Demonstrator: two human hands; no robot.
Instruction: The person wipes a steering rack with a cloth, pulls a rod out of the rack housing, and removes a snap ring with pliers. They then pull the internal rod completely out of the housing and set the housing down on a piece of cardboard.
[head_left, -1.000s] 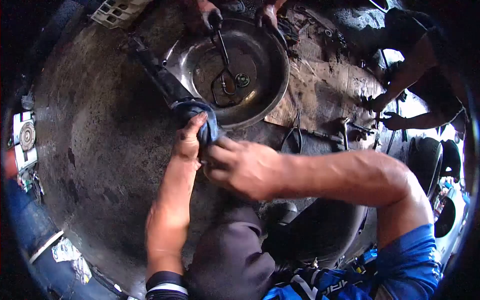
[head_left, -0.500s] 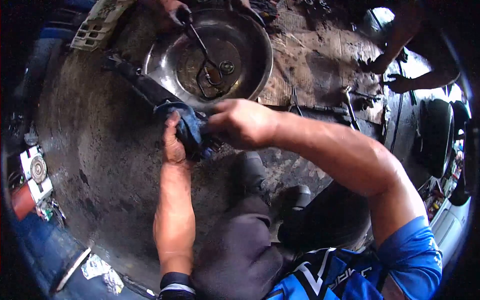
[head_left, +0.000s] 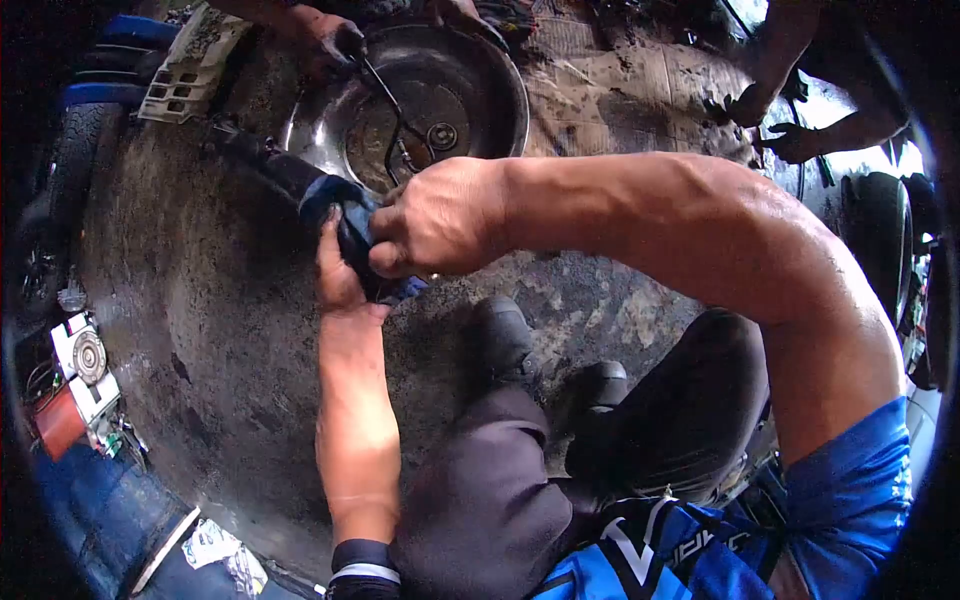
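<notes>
A long dark tube-like part (head_left: 280, 172) slants from upper left down to my hands, its lower end wrapped in a dark blue cloth (head_left: 352, 232). My left hand (head_left: 338, 275) is closed round the wrapped end from below, thumb pointing up along it. Against the cloth's right side, my right hand (head_left: 440, 218) is curled shut, its fingertips pinching the fabric. What lies beneath the cloth is hidden. Just beyond my hands stands a wide metal basin (head_left: 512, 110) with a dark bent rod (head_left: 388, 92) in it.
Another person's hand (head_left: 335, 40) grips the rod at the basin. More co-worker hands (head_left: 795, 142) are at the upper right, above stained cardboard (head_left: 640, 90). A pale plastic piece (head_left: 185, 75) lies at upper left; my shoe (head_left: 503, 335) is below my right hand.
My right hand has moved slightly left and up onto the cloth, its forearm now higher across the view. The tube and cloth have shifted a little. My left hand keeps its grip.
</notes>
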